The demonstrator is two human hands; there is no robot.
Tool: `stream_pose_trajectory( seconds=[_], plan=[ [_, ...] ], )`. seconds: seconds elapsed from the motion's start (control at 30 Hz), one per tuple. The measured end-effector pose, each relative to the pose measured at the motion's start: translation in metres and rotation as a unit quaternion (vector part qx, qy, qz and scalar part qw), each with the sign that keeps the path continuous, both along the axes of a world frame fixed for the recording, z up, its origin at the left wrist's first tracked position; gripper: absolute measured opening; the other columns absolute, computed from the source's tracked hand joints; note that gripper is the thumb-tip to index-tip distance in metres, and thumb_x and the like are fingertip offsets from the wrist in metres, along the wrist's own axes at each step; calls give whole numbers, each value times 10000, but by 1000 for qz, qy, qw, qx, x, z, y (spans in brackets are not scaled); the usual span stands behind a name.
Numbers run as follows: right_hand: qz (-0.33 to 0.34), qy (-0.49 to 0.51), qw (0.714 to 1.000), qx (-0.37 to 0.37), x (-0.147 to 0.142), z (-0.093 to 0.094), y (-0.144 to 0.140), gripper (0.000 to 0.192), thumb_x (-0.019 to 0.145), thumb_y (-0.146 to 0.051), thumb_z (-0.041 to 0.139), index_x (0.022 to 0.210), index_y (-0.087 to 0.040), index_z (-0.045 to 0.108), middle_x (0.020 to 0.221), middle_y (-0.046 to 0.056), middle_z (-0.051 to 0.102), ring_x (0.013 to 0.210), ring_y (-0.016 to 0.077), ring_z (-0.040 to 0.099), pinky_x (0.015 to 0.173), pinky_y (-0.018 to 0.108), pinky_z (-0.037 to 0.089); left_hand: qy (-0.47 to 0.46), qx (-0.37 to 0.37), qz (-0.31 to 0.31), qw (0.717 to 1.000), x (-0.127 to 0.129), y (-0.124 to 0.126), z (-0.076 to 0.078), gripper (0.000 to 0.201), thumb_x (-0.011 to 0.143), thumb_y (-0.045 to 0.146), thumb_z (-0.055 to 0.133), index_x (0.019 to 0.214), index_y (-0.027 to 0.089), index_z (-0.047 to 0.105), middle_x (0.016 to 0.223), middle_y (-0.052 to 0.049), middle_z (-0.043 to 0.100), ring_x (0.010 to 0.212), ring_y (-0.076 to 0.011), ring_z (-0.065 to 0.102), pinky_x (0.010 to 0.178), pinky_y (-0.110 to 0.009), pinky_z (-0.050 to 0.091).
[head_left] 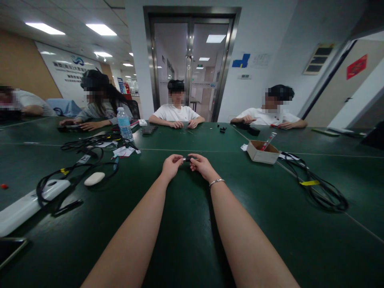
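My left hand [171,165] and my right hand [201,165] meet over the dark green table [186,224], both arms stretched forward. Between the fingertips they pinch a small dark part [187,159] with a pale end on its left side; what it is cannot be made out. A thin bracelet [216,182] circles my right wrist. Both hands hover just above the tabletop, fingers curled around the part.
A small cardboard box [262,152] stands to the right, with black cables [321,188] beyond it. To the left lie a white power strip [27,204], tangled black cables [75,168], a white oval object [94,178] and a water bottle [124,124]. Several people sit at the far side.
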State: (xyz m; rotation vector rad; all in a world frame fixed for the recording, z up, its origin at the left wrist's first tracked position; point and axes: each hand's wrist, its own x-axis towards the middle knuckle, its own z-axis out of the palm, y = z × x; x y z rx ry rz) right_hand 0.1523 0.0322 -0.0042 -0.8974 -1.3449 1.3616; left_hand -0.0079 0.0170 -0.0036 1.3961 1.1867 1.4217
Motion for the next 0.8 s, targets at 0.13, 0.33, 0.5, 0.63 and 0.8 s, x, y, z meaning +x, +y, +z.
stream_pose_trajectory(
  seconds=[0.13,0.33,0.5,0.63,0.8],
  plan=[
    [4,-4,1000,-2,0,-1,2,285,784,-153,608,1066,-116,588,559,-30,543,463,84,517,435,175,429,-2,-2,3,1000,0,1,0,153,722,212,652,848,126,642,744,-55,649,700,-154,602,708,-299,483],
    [3,-15,1000,-9,0,0,1,257,801,-113,578,1058,-125,597,565,-28,545,471,82,523,441,170,431,13,-21,6,1000,0,0,2,128,738,211,649,831,123,643,715,-52,645,652,-139,594,665,-281,476],
    [2,-26,1000,-3,0,2,0,249,818,-88,546,1059,-123,598,563,-29,541,465,78,517,439,167,434,32,-26,20,999,0,0,0,119,771,207,628,869,139,616,727,-37,642,637,-128,610,611,-248,469],
    [-4,-37,999,-2,-1,3,-2,249,835,-70,514,1065,-118,595,556,-29,539,459,77,513,441,167,440,52,-31,22,998,-1,0,-1,112,787,224,619,870,151,599,756,-39,646,666,-136,633,604,-239,475],
    [-4,-43,999,-4,-1,3,-3,242,844,-70,506,1065,-117,593,548,-30,539,448,77,506,442,171,447,69,-33,24,997,-1,-1,1,93,798,207,598,862,140,594,753,-46,645,678,-143,642,605,-241,483]
  ],
)
